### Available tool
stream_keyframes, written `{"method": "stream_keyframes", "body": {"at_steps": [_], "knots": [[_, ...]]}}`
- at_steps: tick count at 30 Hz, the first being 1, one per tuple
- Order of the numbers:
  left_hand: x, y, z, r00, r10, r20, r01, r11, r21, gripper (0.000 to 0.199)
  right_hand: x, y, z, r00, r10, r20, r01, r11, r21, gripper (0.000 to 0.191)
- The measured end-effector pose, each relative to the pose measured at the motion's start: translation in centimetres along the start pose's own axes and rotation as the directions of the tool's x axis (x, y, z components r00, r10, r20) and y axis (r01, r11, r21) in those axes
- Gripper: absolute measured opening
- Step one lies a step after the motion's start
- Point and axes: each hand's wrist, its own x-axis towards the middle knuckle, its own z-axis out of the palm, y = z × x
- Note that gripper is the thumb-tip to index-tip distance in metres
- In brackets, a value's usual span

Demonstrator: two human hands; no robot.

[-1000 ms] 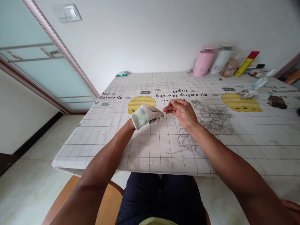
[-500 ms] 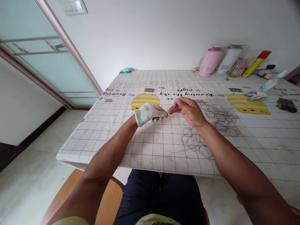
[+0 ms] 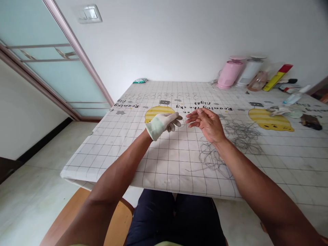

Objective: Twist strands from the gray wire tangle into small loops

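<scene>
My left hand (image 3: 167, 123), in a pale glove, is above the middle of the table. Its thumb and fingers are curled together at a thin wire loop (image 3: 182, 123), faint against the cloth. Just to the right, my bare right hand (image 3: 206, 123) has its fingers apart, with nothing visible between them. A loose tangle of thin grey wire (image 3: 242, 135) lies beside and beyond my right wrist. Further back, a row of small figure-eight wire pieces (image 3: 166, 95) rests on the checked tablecloth (image 3: 164, 171).
At the back right stand a pink device (image 3: 230, 73), a white device (image 3: 249, 72) and a yellow-and-red box (image 3: 278, 78). A glove (image 3: 284, 111) and a dark block (image 3: 311, 122) lie at the right. A green packet (image 3: 140, 81) sits at the back left edge.
My hands have moved slightly apart. The fingers of my right hand have spread from a pinch. The head view has tilted up a little.
</scene>
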Motion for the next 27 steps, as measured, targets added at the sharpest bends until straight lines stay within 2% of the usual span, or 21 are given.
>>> {"method": "stream_keyframes", "body": {"at_steps": [3,8,13,18,23,27], "knots": [[0.8,-0.9,-0.3,0.996,0.019,-0.083,-0.026,0.997,-0.078,0.051,0.1,0.1,-0.1,0.998,-0.033,-0.061,0.033,0.999,0.002,0.041],[1.3,-1.4,0.0,0.998,-0.011,-0.069,0.001,0.989,-0.145,0.043,0.1,0.3,0.1,0.989,-0.078,-0.127,0.081,0.997,0.021,0.040],[0.7,-0.9,0.8,0.994,0.006,-0.106,-0.024,0.985,-0.171,0.026,0.0,0.4,0.3,0.989,-0.078,-0.122,0.082,0.996,0.027,0.038],[0.1,0.2,1.3,0.974,0.053,-0.219,-0.085,0.987,-0.140,0.015,-0.2,0.1,0.4,0.989,-0.062,-0.131,0.063,0.998,0.004,0.041],[0.3,0.4,1.3,0.954,0.062,-0.292,-0.107,0.984,-0.143,0.015,-0.3,-0.1,0.7,0.989,-0.069,-0.128,0.069,0.998,-0.006,0.039],[0.5,0.0,0.7,0.959,0.073,-0.275,-0.120,0.980,-0.157,0.017,-0.3,-0.2,0.5,0.995,-0.076,-0.058,0.076,0.997,-0.002,0.038]]}}
